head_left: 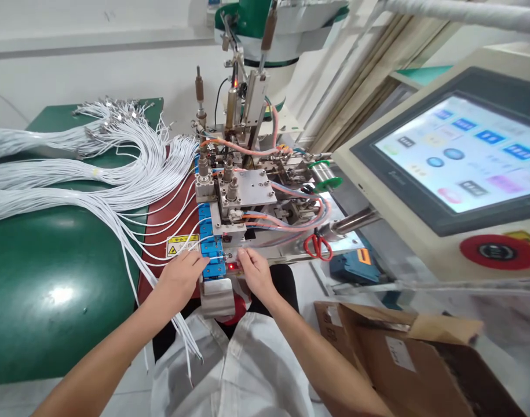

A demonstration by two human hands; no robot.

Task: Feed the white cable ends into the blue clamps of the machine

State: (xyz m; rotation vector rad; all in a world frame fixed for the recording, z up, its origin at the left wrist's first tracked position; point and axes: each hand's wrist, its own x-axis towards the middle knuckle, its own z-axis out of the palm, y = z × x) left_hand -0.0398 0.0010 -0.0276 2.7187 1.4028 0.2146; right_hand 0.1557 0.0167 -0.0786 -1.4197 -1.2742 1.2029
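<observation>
White cable (pixel 216 258), quantity one, lies across the lower end of the blue clamp row (pixel 205 229), its tip toward 3 o'clock. Directions below are read from that row, with 12 o'clock at the top of the view.

Hands: two. Left hand (pixel 184 275), at 7 o'clock: thumb and index finger pressed together, pinching the cable at the blue blocks. Right hand (pixel 255 275), at 4 o'clock: fingers curled, tips close together just beside the cable tip; contact with the tip cannot be determined.

Cable bundles (pixel 69 172): three, at 10 o'clock, resting on one green table (pixel 51 272). Individual strands are too dense to count. Several run to the clamp row; others hang past the table edge at 7 o'clock.

Warning label (pixel 182 246): one, at 9 o'clock. Wire spool (pixel 324 175) with green flanges: one, at 2 o'clock. Touchscreen (pixel 464 153): one, between 2 and 3 o'clock. Red-handled scissors (pixel 308 246): one pair, at 3 o'clock. Red push button (pixel 493 252): one, at 3 o'clock, farther out.
</observation>
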